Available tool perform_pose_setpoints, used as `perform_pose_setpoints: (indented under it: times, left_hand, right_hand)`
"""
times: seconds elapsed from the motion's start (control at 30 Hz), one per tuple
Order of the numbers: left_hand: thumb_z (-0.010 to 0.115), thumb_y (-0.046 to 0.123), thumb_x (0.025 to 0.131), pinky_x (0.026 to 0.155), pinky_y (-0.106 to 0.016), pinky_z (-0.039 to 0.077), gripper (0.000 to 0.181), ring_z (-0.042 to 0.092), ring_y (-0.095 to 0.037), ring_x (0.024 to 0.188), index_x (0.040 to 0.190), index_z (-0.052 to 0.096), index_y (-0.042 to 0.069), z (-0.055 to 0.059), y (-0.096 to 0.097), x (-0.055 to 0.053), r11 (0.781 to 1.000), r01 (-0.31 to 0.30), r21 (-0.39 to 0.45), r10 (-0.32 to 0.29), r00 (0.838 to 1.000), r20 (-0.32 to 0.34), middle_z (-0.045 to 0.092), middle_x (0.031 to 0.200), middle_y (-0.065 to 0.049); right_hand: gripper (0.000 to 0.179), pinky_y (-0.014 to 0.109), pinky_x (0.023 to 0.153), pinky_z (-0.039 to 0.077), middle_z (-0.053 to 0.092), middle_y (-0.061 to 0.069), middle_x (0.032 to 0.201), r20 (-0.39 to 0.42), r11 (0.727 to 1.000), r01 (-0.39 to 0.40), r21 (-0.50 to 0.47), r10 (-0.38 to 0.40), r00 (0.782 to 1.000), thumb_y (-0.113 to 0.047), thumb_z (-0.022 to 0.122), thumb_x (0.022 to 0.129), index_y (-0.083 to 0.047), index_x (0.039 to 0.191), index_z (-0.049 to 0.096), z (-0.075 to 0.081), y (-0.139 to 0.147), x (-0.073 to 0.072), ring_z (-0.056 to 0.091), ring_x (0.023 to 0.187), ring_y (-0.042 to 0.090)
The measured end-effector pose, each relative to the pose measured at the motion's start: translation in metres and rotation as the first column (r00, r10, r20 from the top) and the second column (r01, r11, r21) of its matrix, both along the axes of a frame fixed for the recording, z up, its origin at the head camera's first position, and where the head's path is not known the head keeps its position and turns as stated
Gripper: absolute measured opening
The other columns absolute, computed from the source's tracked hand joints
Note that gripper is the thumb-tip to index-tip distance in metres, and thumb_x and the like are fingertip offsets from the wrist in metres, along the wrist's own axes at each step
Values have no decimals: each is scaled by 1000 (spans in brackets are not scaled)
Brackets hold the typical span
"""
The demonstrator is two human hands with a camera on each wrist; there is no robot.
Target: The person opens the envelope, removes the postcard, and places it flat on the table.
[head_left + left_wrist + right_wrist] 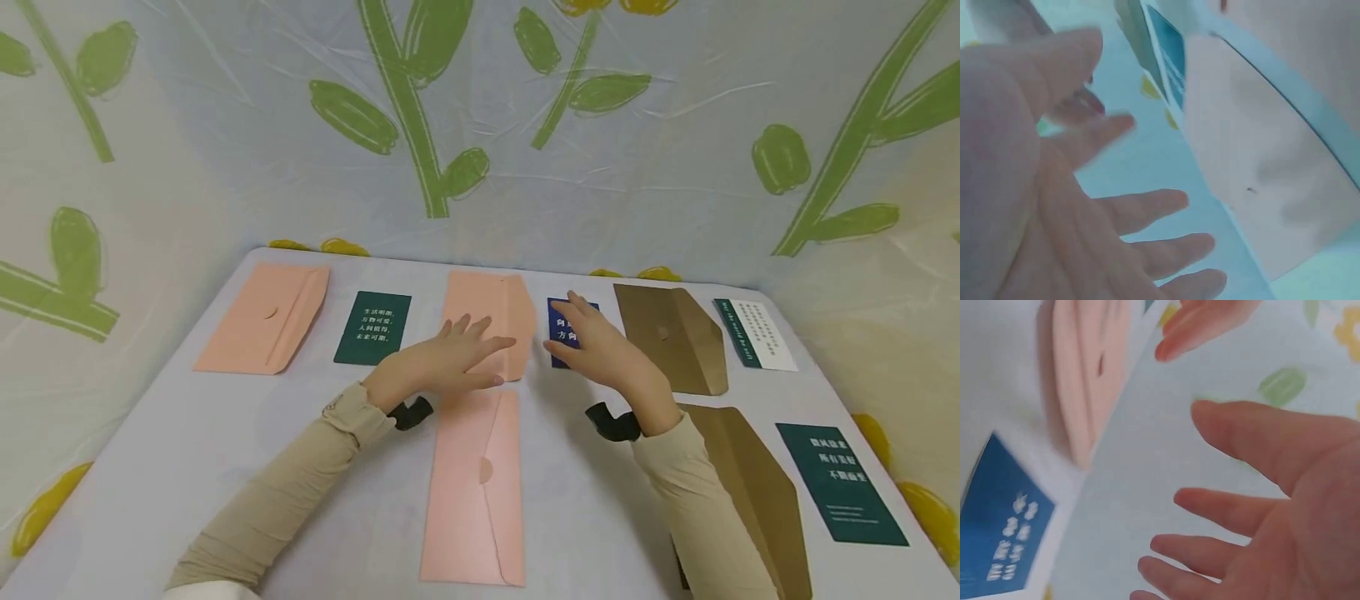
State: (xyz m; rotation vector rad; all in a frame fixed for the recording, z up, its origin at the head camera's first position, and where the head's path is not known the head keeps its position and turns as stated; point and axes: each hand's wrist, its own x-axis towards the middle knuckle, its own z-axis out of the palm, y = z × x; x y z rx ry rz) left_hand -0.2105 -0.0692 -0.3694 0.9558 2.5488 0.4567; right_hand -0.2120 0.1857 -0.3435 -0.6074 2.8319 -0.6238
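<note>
Both hands are held over the table with fingers spread and nothing in them. The left hand (447,360) (1079,187) hovers in front of a pink envelope (487,292) (1260,162) at the back middle, overlapping its lower part in the head view. Partly hidden behind the right hand (611,350) (1254,506) is a blue card (562,358) (1007,531) with white characters. Below the left hand, a closed long pink envelope (468,508) lies lengthwise. A brown envelope (660,317) with its flap unfolded is just right of the right hand.
At the back left are another pink envelope (258,321) and a dark green card (372,329). On the right lie a white-and-green card (757,333), a second brown envelope (757,483), partly behind the right sleeve, and a larger green card (840,483). Leaf-printed cloth (600,200) hangs behind the table.
</note>
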Motion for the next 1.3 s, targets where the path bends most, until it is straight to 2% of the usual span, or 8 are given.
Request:
perform_pose_setpoints:
  times: [0.17, 0.33, 0.47, 0.57, 0.63, 0.73, 0.87, 1.3]
  left_hand:
    - [52, 48, 101, 116, -60, 9, 71, 9, -51, 146, 155, 31, 6, 9, -11, 33, 998, 12, -54, -15, 998, -61, 15, 161, -25]
    - [57, 52, 97, 115, -59, 16, 82, 13, -54, 144, 151, 32, -4, 3, -15, 76, 992, 49, -118, -62, 992, -107, 21, 157, -31]
    - [57, 61, 93, 114, -58, 21, 94, 11, -53, 144, 153, 27, -5, -8, -15, 104, 987, 55, -150, -73, 990, -119, 16, 158, -32]
    - [58, 69, 87, 113, -57, 24, 106, 9, -53, 145, 153, 25, -7, -14, -13, 120, 985, 42, -170, -66, 988, -140, 13, 158, -33]
    - [60, 75, 81, 113, -57, 25, 115, 8, -53, 145, 153, 25, -7, -15, -11, 129, 979, 29, -201, -63, 985, -161, 12, 158, -34]
    - [60, 82, 74, 113, -54, 29, 123, 8, -53, 145, 153, 27, -7, -18, -8, 137, 967, 21, -253, -70, 980, -187, 12, 157, -36]
    - [59, 85, 70, 112, -52, 32, 126, 11, -52, 145, 152, 30, -6, -22, -4, 144, 956, 16, -294, -75, 979, -192, 14, 156, -36]
    - [62, 85, 65, 111, -51, 32, 130, 14, -52, 144, 151, 31, -6, -29, -3, 147, 956, -9, -293, -58, 974, -219, 16, 155, -37]
  right_hand:
    - [66, 60, 110, 28, 20, 28, 159, -66, 998, -40, -42, 37, 997, -26, 62, 99, 4, 151, 34, 15, -14, 32, 24, 144, 46]
    - [69, 59, 109, 31, 23, 26, 159, -103, 992, -91, -83, 82, 991, -31, 63, 98, 2, 151, 34, 9, -28, 71, 30, 142, 44]
    - [81, 58, 113, 24, 10, 25, 162, -13, 978, -175, -114, 175, 985, -33, 64, 97, 4, 155, 21, -8, -38, 102, 15, 147, 43]
    - [91, 59, 115, 16, -1, 27, 162, 75, 962, -258, -94, 265, 961, -35, 65, 96, 7, 156, 11, -22, -42, 124, 2, 149, 44]
    - [94, 60, 114, 16, -1, 30, 161, 90, 950, -307, -52, 311, 946, -37, 66, 94, 10, 154, 11, -31, -44, 136, 0, 148, 47]
    - [96, 61, 113, 18, 4, 34, 159, 79, 941, -338, -6, 338, 938, -38, 68, 92, 13, 152, 14, -42, -47, 150, 3, 146, 50]
    - [97, 61, 113, 21, 4, 34, 159, 83, 944, -331, 15, 329, 941, -37, 69, 90, 13, 152, 15, -54, -49, 161, 3, 146, 51]
    - [96, 59, 113, 21, 5, 34, 159, 50, 943, -329, 48, 327, 944, -38, 69, 89, 12, 152, 17, -63, -50, 167, 4, 147, 49]
